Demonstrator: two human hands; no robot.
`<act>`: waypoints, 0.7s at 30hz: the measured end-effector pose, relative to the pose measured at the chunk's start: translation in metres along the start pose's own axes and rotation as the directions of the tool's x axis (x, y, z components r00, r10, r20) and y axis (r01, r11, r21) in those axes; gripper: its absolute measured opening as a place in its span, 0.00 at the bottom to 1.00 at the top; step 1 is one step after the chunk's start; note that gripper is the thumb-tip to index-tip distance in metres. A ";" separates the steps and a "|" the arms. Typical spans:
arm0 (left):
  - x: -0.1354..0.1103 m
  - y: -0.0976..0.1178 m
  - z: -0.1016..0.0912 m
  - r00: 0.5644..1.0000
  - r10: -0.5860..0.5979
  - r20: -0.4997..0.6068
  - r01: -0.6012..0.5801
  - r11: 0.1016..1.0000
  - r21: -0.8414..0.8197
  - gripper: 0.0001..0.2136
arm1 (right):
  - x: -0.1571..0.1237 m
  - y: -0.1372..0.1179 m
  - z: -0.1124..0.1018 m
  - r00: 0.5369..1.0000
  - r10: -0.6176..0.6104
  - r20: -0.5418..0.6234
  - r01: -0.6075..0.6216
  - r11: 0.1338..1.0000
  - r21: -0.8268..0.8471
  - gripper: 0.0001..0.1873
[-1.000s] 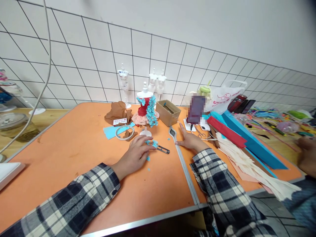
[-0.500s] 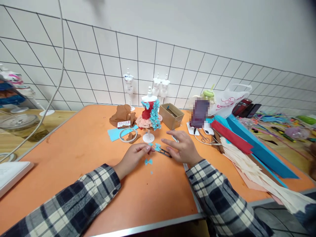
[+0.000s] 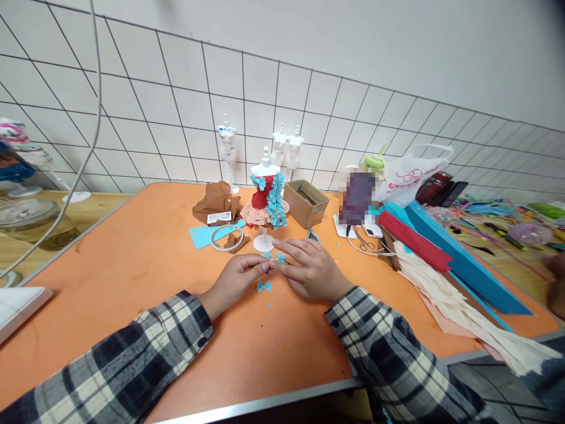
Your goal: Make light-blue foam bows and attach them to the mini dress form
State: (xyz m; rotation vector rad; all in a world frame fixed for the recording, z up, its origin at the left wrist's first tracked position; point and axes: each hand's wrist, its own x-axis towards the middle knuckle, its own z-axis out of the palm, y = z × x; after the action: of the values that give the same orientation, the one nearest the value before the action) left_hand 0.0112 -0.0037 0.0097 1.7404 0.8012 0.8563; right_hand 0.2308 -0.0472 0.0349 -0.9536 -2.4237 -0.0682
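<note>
My left hand (image 3: 236, 278) rests on the orange table (image 3: 132, 259), its fingertips pinched together on something small I cannot make out. My right hand (image 3: 306, 270) lies just right of it, fingers curled loosely, fingertips touching the left fingertips beside a small blue paper bow (image 3: 281, 257). A second blue bow (image 3: 263, 287) lies on the table below the fingertips. Behind the hands stands a small white mannequin (image 3: 266, 200) in a red dress with blue paper ruffles.
A cardboard box (image 3: 306, 203), brown crumpled paper (image 3: 217, 201), a white ring (image 3: 226, 238) and blue paper (image 3: 203, 234) sit behind. Red, blue and cream paper sheets (image 3: 441, 253) lie right. Another person's hand (image 3: 555, 282) shows at the right edge. A glass jar (image 3: 30, 221) stands left.
My right hand moved left from the table seam to meet my left hand, covering the small clipper. My left fingers drew up into a pinch.
</note>
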 end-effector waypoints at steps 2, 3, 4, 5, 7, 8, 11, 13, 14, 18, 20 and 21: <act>0.000 -0.001 -0.002 0.999 0.033 0.007 -0.033 0.998 0.047 0.15 | 0.001 -0.001 -0.001 1.000 -0.024 0.003 0.024 1.000 -0.001 0.25; 0.000 0.000 -0.002 0.999 0.043 0.008 -0.044 0.997 0.063 0.15 | 0.001 -0.002 -0.001 0.999 -0.033 0.002 0.033 0.999 -0.015 0.24; 0.000 0.000 -0.003 0.999 0.048 0.008 -0.049 0.996 0.072 0.15 | 0.001 -0.002 -0.001 0.999 -0.042 -0.006 0.041 0.998 -0.038 0.24; 0.000 0.001 -0.003 0.999 0.048 0.006 -0.049 0.996 0.074 0.14 | 0.001 -0.002 -0.001 0.998 -0.052 -0.018 0.051 0.996 -0.068 0.23; 0.000 0.003 -0.003 0.999 0.039 0.003 -0.039 0.998 0.058 0.14 | 0.001 -0.002 0.000 0.996 -0.081 -0.047 0.074 0.989 -0.127 0.22; 0.000 0.004 -0.003 0.999 0.035 0.002 -0.035 0.999 0.039 0.14 | 0.001 -0.002 0.001 0.994 -0.094 -0.064 0.084 0.986 -0.147 0.21; -0.001 0.005 -0.003 1.000 0.025 -0.003 -0.025 0.999 -0.039 0.13 | 0.000 -0.002 0.005 0.989 -0.101 -0.104 0.083 0.983 -0.166 0.21; -0.002 0.005 -0.003 1.000 0.013 -0.015 -0.014 0.997 -0.080 0.12 | -0.001 -0.001 0.008 0.990 -0.080 -0.120 0.062 0.987 -0.149 0.22; -0.002 0.004 -0.003 1.000 0.005 -0.023 -0.007 0.995 -0.097 0.12 | -0.001 -0.001 0.010 0.990 -0.066 -0.126 0.049 0.990 -0.135 0.23; -0.002 0.002 -0.003 0.999 -0.001 -0.054 -0.006 0.990 -0.140 0.12 | -0.002 -0.002 0.013 0.994 -0.001 -0.110 -0.008 0.997 -0.078 0.25; -0.002 0.000 -0.004 0.997 0.009 -0.073 -0.018 0.992 -0.128 0.11 | -0.002 -0.003 0.013 0.996 0.014 -0.088 -0.020 0.998 -0.066 0.26; -0.001 -0.001 -0.004 0.997 0.016 -0.078 -0.025 0.993 -0.115 0.11 | -0.002 -0.003 0.013 0.997 0.014 -0.080 -0.019 0.998 -0.068 0.26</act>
State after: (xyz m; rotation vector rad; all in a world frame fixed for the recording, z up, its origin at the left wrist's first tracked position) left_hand 0.0070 -0.0026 0.0099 1.6246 0.7697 0.9702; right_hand 0.2240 -0.0473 0.0235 -0.9821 -2.3539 -0.1808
